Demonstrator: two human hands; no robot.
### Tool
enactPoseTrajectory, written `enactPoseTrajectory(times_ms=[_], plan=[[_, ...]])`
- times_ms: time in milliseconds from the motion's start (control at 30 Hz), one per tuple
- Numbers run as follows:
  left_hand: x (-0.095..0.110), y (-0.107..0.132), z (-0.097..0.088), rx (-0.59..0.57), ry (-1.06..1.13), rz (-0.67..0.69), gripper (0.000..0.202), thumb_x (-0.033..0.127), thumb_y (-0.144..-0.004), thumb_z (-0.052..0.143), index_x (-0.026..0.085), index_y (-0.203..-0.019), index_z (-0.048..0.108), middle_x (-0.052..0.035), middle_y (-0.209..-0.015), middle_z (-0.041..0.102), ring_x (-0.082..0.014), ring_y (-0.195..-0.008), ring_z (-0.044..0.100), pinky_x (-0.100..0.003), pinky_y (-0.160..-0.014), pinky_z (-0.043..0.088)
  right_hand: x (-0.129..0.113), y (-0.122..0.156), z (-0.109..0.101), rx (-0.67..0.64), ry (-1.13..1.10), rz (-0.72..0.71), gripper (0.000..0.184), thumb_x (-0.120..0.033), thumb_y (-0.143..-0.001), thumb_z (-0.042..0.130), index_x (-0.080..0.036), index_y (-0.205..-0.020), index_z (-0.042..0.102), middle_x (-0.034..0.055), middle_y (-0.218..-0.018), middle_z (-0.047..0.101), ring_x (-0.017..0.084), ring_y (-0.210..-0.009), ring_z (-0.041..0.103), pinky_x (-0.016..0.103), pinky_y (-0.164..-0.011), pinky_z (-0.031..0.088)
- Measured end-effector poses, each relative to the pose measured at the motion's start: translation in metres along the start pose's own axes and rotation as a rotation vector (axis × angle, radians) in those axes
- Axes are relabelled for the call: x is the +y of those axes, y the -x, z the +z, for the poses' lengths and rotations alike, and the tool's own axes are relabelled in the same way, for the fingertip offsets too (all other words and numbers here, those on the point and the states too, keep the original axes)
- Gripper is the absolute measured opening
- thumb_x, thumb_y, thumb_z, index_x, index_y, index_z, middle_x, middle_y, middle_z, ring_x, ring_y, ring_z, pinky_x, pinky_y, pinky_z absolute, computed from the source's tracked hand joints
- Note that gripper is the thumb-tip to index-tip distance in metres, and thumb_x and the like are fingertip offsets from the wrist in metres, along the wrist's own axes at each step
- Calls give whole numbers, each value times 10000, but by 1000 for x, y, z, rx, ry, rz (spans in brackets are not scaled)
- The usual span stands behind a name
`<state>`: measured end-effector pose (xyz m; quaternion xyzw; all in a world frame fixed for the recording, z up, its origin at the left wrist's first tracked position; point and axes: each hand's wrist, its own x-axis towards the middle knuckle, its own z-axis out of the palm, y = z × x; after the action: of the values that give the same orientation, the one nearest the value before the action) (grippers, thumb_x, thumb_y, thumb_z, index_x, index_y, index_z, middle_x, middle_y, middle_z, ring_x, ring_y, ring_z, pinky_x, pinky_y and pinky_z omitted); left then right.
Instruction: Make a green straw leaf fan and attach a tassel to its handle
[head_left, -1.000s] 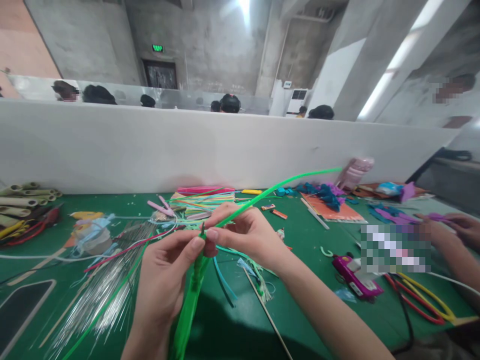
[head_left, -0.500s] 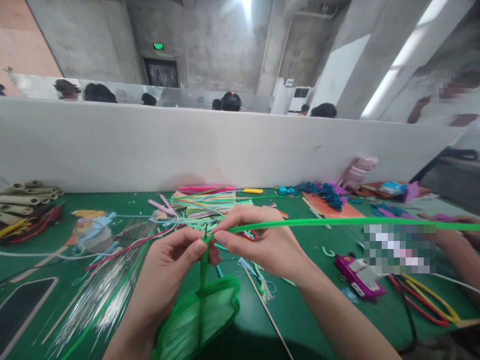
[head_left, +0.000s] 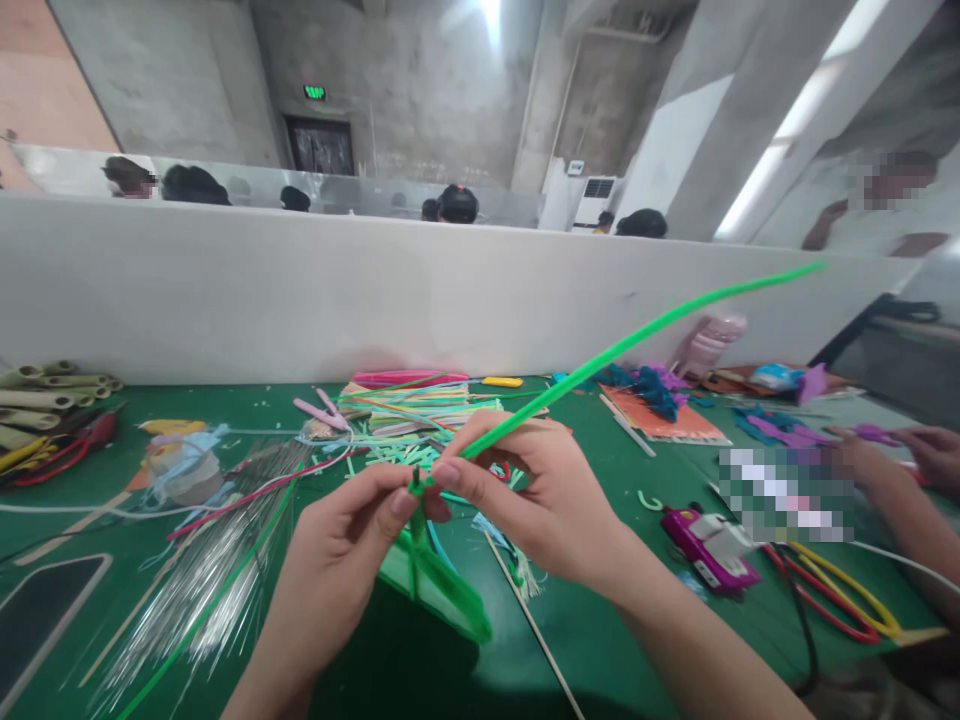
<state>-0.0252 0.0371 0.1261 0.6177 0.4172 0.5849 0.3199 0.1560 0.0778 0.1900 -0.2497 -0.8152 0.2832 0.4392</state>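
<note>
the bare left hand (head_left: 330, 570) holds a narrow pinch, thumb against forefinger, at the top of a flat, bright green, leaf-like piece with a fuzzy rim and a paler, sheer-looking panel (head_left: 457, 592). that piece hangs tilted above the near middle of the green work table (head_left: 615, 650), below the fingers. it looks very light, with a bendable rim and a panel that would likely crease if squeezed, so the stem end, where a thin dark tip (head_left: 416, 478) pokes up, seems the best hold. just beside it, the bare right hand (head_left: 540, 490) pinches a long, fuzzy, bright green strip (head_left: 600, 368) between thumb and forefinger. the strip looks soft outside, springy within and hardly slippery; it is best gripped close to the stem, since its free end arcs far out toward the table's far right corner. farther off, a pile of pastel strips (head_left: 405, 405) lies along the far edge, before a white partition (head_left: 225, 290).
</note>
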Motion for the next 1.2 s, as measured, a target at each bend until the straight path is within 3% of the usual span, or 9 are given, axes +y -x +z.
enactPoseTrajectory(times_ms=[133, 333, 667, 967, 1200], plan=[[-1, 5, 9, 142, 49, -16, 171, 330, -909, 684, 283, -1062, 748, -18, -910, 778, -137, -784, 737, -183, -716, 595, 3, 0, 1, 17, 15, -32, 151, -221, -916, 698, -200, -770, 725, -25, -722, 705, 101, -644, 622, 223, -609, 484], [-1, 9, 27, 347, 117, 45, 124, 241, -793, 810, 263, -895, 743, 32, -787, 748, -100, -693, 715, -147, -683, 591, 1, -1, 2, 13, 31, -22, 111, -236, -918, 696, -203, -822, 741, -10, -753, 711, 110, -648, 645, 228, -577, 488], [0, 2, 32, 419, 133, 12, 138, 272, -752, 839, 238, -798, 713, 53, -709, 680, -77, -658, 640, -130, -642, 565, -3, -3, 2, 64, 162, -70, 264, -297, -971, 607, -182, -761, 718, 15, -702, 707, 127, -621, 625, 259, -568, 482], [5, -4, 45, 453, 116, -10, 115, 254, -762, 820, 229, -792, 712, 37, -751, 698, -102, -713, 670, -173, -677, 598, 0, -3, 2, 125, 372, -169, 205, -250, -965, 607, -166, -814, 717, 17, -701, 702, 124, -592, 602, 262, -570, 441], [2, -5, 45, 440, 154, 0, 147, 190, -735, 833, 240, -790, 706, 50, -783, 705, -90, -741, 672, -166, -723, 603, 3, -3, 1, 79, 414, -122, 230, -269, -960, 603, -134, -803, 705, 30, -692, 694, 120, -575, 567, 259, -538, 390]])
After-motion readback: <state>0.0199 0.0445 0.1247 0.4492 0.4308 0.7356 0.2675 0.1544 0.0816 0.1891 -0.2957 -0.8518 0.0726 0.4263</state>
